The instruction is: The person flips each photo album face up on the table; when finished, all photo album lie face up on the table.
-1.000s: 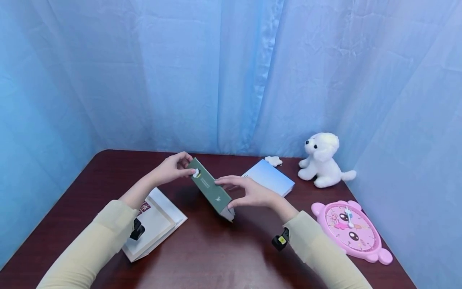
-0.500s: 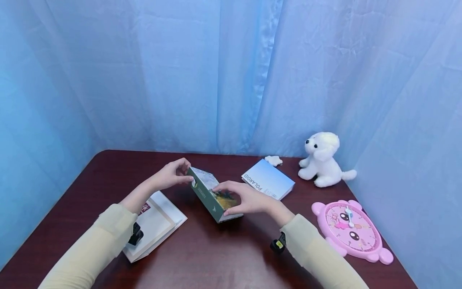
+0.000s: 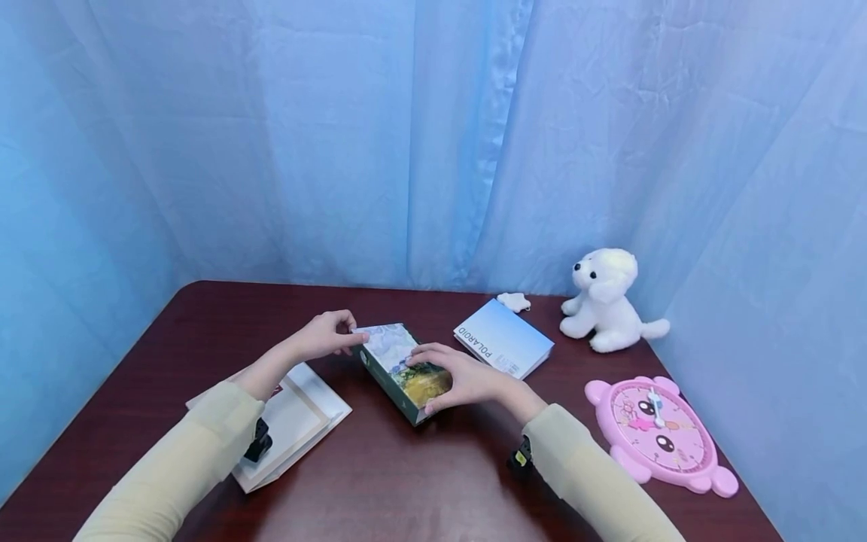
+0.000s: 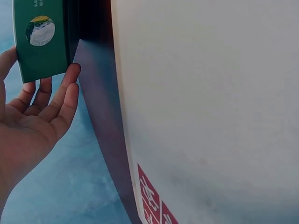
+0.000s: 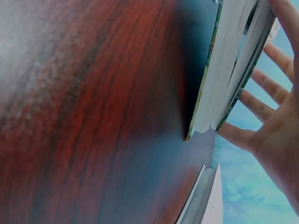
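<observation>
A thick book (image 3: 421, 380) with a painted landscape cover and a green spine lies cover up, or nearly so, near the middle of the table. Its far left end is between the thumb and fingers of my left hand (image 3: 323, 336); in the left wrist view the green spine (image 4: 42, 51) faces the camera above that hand. Spread over the cover's right part, my right hand (image 3: 470, 375) touches it with its fingertips, thumb near the front corner. The right wrist view shows the page edges (image 5: 224, 70) beside the fairly straight fingers. Whether the underside lies fully flat is hidden.
A white book (image 3: 298, 414) lies under my left forearm. Behind the right hand lies a blue-and-white POLAROID book (image 3: 504, 339), with a small white star-shaped item (image 3: 514, 302) beyond it. A white plush dog (image 3: 603, 301) and pink clock (image 3: 660, 433) stand at the right.
The book has tipped over from its edge, spine turned up, to its painted cover facing up. Both hands have moved with it, the left one lower and slightly nearer.
</observation>
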The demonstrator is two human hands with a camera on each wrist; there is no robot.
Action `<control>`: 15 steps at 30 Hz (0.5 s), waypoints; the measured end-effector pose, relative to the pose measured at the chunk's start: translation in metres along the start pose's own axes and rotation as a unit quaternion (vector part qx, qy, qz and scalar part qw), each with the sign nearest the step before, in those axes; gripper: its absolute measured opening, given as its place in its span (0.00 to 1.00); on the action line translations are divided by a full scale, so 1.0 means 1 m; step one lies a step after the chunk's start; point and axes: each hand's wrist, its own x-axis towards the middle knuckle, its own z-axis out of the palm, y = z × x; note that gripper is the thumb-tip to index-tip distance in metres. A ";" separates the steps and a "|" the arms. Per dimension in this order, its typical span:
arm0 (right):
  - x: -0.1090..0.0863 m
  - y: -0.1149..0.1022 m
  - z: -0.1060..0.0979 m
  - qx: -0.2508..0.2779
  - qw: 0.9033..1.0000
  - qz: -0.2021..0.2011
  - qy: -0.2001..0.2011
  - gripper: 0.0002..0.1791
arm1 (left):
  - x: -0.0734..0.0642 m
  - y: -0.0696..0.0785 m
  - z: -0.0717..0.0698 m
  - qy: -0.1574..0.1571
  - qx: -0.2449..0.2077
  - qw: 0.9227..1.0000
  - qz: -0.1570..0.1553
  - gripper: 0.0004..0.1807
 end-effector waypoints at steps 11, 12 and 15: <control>0.005 0.004 0.003 -0.051 0.999 0.007 -0.007 0.42 | 0.001 -0.011 0.001 -0.025 0.017 0.999 -0.023 0.17; 0.005 0.005 0.003 -0.054 0.999 0.003 -0.007 0.42 | 0.001 -0.012 0.001 -0.028 0.021 0.999 -0.021 0.17; 0.005 0.007 0.004 -0.065 0.998 -0.011 -0.005 0.42 | 0.001 -0.015 0.001 -0.035 0.034 0.999 -0.020 0.16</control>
